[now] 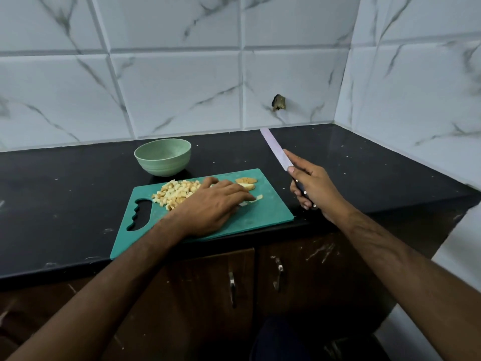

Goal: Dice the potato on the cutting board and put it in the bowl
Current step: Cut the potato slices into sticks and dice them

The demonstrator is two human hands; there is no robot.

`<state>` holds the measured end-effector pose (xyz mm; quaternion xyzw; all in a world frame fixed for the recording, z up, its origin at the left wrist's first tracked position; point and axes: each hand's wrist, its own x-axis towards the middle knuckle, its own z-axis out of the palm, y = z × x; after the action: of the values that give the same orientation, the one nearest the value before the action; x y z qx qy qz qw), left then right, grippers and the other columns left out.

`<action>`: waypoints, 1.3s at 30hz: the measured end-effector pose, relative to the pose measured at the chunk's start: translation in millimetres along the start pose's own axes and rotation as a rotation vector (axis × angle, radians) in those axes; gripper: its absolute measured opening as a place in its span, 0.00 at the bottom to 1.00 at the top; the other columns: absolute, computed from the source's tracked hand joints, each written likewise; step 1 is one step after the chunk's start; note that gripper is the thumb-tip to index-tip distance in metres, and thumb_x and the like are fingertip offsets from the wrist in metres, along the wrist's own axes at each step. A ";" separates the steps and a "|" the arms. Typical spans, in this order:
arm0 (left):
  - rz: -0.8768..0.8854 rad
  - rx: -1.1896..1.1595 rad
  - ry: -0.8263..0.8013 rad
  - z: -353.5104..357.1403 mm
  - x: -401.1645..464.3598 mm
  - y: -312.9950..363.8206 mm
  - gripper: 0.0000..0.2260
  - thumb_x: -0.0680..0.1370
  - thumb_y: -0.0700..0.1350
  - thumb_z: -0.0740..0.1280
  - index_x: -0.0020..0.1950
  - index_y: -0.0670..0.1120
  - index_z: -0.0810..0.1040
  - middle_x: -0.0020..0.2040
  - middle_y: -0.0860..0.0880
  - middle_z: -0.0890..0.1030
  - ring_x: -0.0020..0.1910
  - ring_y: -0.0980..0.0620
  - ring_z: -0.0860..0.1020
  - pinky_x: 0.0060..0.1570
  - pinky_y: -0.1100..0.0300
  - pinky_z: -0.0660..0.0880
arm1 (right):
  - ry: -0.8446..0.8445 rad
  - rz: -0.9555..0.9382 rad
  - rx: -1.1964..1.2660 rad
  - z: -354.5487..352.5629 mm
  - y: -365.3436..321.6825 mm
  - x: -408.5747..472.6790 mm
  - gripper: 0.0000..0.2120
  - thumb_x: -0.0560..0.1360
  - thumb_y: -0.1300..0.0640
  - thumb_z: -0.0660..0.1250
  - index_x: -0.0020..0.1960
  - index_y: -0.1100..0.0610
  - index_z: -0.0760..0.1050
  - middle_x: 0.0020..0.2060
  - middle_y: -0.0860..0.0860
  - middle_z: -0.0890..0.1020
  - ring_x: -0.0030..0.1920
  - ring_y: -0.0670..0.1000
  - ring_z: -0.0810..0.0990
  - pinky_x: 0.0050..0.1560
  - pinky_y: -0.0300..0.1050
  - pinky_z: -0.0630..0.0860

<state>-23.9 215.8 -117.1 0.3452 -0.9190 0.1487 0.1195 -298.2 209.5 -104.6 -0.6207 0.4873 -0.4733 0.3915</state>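
Black counter [65,183]: left hand [208,207] flat, fingers straight on potato strips [256,198]; right hand [312,188] clamps knife [276,149]; bowl [162,157] empty. Risk: fingertips nicked when chopping.

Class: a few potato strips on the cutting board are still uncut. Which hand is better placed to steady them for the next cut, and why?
The left hand: its fingers already rest on the potato strips, while the right hand grips the knife off the cutting board.

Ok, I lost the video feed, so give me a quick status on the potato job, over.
Left hand flat on potato strips. Right hand holds knife off the cutting board. Dice pile on board, bowl empty. Nothing in the way.
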 end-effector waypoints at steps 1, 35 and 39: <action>0.022 0.021 -0.020 -0.5 7.8 1.7 0.20 0.83 0.50 0.52 0.74 0.56 0.69 0.71 0.56 0.74 0.65 0.54 0.72 0.57 0.52 0.62 | 0.018 0.002 0.017 2.2 1.8 3.8 0.22 0.86 0.56 0.60 0.75 0.38 0.69 0.27 0.53 0.71 0.20 0.47 0.64 0.21 0.38 0.65; -0.264 0.129 0.251 -4.8 -0.7 -25.3 0.04 0.75 0.47 0.73 0.47 0.54 0.80 0.45 0.55 0.77 0.47 0.50 0.76 0.48 0.52 0.60 | -0.019 -0.041 -0.002 7.0 12.7 11.3 0.21 0.85 0.56 0.61 0.76 0.41 0.70 0.26 0.50 0.71 0.23 0.45 0.65 0.21 0.38 0.66; -0.260 0.157 0.227 0.6 22.4 -26.0 0.05 0.79 0.46 0.69 0.53 0.54 0.81 0.48 0.55 0.80 0.48 0.49 0.78 0.50 0.51 0.61 | -0.012 -0.047 0.005 8.0 11.8 10.7 0.21 0.85 0.57 0.61 0.75 0.42 0.70 0.26 0.49 0.71 0.23 0.45 0.65 0.21 0.38 0.66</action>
<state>-23.0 183.6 -105.4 0.4503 -0.8328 0.2413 0.2132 -292.4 196.7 -115.5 -0.6341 0.4689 -0.4797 0.3846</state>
